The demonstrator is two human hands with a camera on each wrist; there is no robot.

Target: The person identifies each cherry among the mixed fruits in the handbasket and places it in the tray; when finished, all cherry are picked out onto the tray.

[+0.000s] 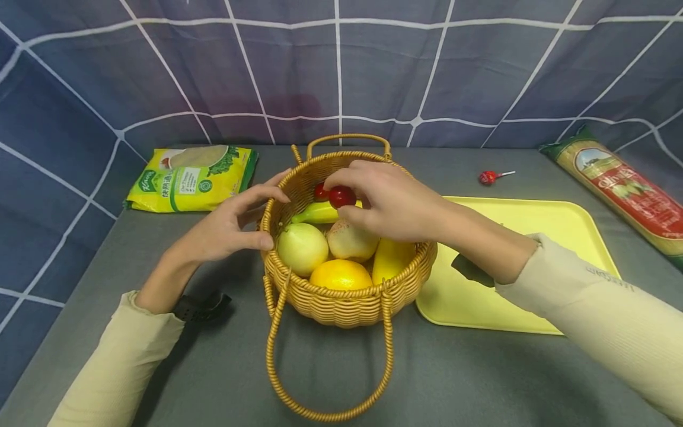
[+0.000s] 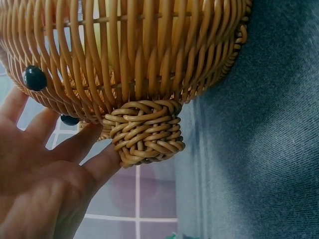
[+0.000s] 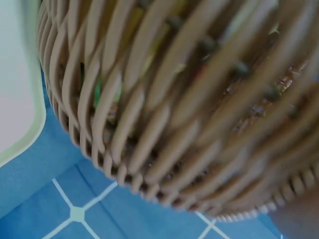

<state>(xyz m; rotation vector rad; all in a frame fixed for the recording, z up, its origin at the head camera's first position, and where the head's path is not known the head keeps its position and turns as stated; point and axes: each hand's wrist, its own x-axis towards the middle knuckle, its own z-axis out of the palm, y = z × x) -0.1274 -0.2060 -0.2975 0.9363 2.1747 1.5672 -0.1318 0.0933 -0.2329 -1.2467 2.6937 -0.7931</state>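
Note:
A woven wicker basket (image 1: 347,305) stands in the middle of the head view. Inside it lie a pale green round fruit (image 1: 302,248), a yellow lemon (image 1: 341,274), a pale brownish round fruit (image 1: 351,240), a green-yellow long fruit (image 1: 318,213) and another yellow fruit (image 1: 393,261). My right hand (image 1: 381,193) reaches over the basket and pinches a small glossy red round fruit (image 1: 342,197). A second red fruit (image 1: 321,192) shows just left of it. My left hand (image 1: 235,222) touches the basket's left rim with spread fingers; the left wrist view shows them against the wicker side (image 2: 149,50).
A yellow tray (image 1: 512,308) lies right of the basket, partly under my right arm. Behind it is a red lollipop (image 1: 488,177). A yellow-green packet (image 1: 192,178) lies at the back left, a red-labelled pasta bag (image 1: 629,184) at the far right. The basket's front handle (image 1: 328,417) hangs forward.

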